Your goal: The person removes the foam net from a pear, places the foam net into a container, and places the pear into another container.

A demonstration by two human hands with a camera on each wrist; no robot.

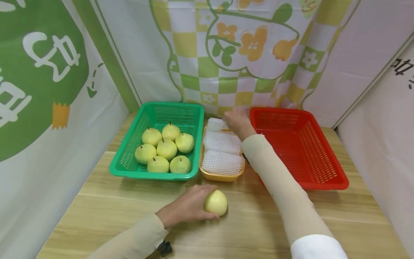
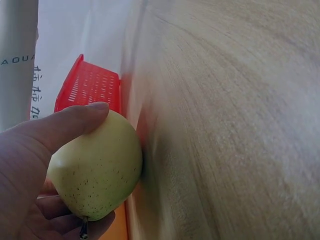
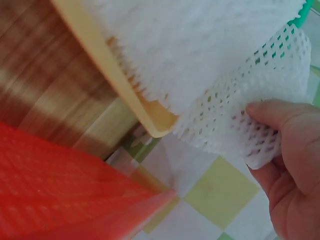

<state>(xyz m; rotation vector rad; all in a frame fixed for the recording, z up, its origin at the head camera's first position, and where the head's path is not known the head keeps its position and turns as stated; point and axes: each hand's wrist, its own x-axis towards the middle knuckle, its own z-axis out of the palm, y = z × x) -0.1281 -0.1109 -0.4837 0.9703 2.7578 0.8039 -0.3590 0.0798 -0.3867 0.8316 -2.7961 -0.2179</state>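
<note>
My left hand [image 1: 189,205] grips a pale yellow-green pear [image 1: 216,203] low over the front of the table, thumb on one side and fingers curled round the other. In the left wrist view the pear [image 2: 100,165] shows brown specks and a dark stem. At the far end of an orange-yellow tray [image 1: 223,177], my right hand [image 1: 238,120] pinches the end of a white foam net sleeve [image 3: 245,100] between thumb and fingers. More white foam net sleeves [image 1: 223,162] lie in that tray.
A green basket [image 1: 124,158] holding several pears [image 1: 166,149] stands left of the tray. To the right is a red basket [image 1: 323,144], its slotted wall near my right forearm. Behind them hangs a checked curtain [image 1: 207,68] on a wooden table's [image 1: 106,216] far side.
</note>
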